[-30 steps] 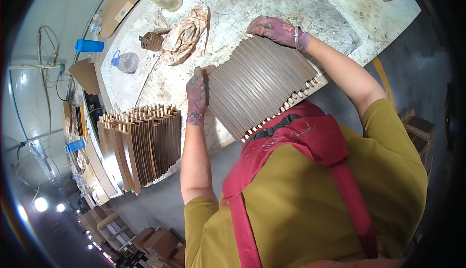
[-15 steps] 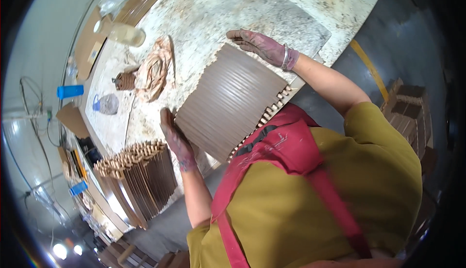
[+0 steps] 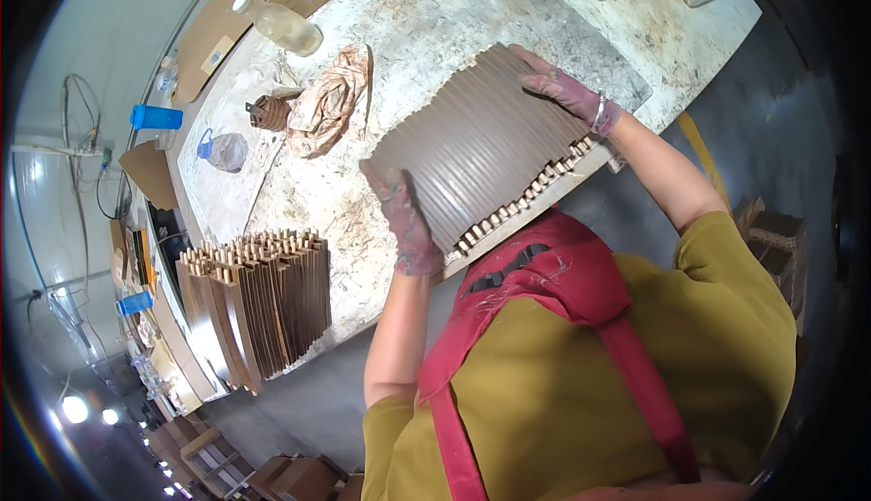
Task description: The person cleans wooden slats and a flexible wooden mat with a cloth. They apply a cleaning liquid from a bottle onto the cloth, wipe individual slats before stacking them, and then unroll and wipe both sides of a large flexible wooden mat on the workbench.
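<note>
Stained white worktable point(image 3: 413, 48), pale wall point(image 3: 109, 34), grey floor point(image 3: 748, 129) with yellow stripe point(image 3: 703, 155), bright lamps point(image 3: 74, 408) lower left

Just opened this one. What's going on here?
A person in a red apron has both hands on a row of brown strips laid side by side at the near edge of a stained white table. The left hand is against the row's left end, the right hand at its right end. Pale pegs face the person. To the left, another bunch of strips stands with its pegs up; a crumpled cloth lies beyond.
</note>
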Available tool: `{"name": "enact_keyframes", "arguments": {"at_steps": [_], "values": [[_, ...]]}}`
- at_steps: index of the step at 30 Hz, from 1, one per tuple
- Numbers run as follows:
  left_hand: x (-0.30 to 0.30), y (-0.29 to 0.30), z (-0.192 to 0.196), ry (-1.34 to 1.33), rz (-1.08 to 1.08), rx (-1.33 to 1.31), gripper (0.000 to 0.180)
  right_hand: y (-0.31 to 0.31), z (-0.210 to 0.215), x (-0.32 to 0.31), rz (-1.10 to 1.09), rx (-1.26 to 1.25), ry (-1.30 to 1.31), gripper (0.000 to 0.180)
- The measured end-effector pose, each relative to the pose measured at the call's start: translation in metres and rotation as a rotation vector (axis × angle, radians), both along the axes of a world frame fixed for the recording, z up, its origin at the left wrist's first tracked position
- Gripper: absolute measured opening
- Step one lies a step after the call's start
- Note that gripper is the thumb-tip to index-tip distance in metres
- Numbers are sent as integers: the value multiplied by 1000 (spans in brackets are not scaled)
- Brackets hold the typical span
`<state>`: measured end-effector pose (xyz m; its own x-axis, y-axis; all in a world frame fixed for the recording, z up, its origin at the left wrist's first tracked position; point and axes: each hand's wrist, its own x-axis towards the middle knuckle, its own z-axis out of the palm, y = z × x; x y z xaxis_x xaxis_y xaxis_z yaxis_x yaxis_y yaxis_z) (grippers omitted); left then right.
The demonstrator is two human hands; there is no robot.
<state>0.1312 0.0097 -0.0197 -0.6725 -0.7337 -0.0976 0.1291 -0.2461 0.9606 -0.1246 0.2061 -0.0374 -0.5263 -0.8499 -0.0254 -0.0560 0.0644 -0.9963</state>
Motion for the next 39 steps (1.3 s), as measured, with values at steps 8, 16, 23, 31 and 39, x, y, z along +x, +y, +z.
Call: {"name": "enact_keyframes", "arguments": {"at_steps": [8, 16, 23, 31, 39], "values": [[-21, 1, -9, 0, 45, -58, 60, 6, -8, -16, -60, 72, 211, 87], [-22, -15, -15, -176, 147, -311, 61, 4, -15, -17, -96, 24, 312, 83], [-29, -139, 24, -100, 134, -340, 38, 3, 0, -35, -228, -75, -124, 76], [-88, -187, 6, -919, 23, -1452, 26, -5, 56, -10, -276, 22, 24, 53], [-100, -226, 73, -72, 254, -758, 22, -21, 93, 0, -194, -14, 177, 35]]}}
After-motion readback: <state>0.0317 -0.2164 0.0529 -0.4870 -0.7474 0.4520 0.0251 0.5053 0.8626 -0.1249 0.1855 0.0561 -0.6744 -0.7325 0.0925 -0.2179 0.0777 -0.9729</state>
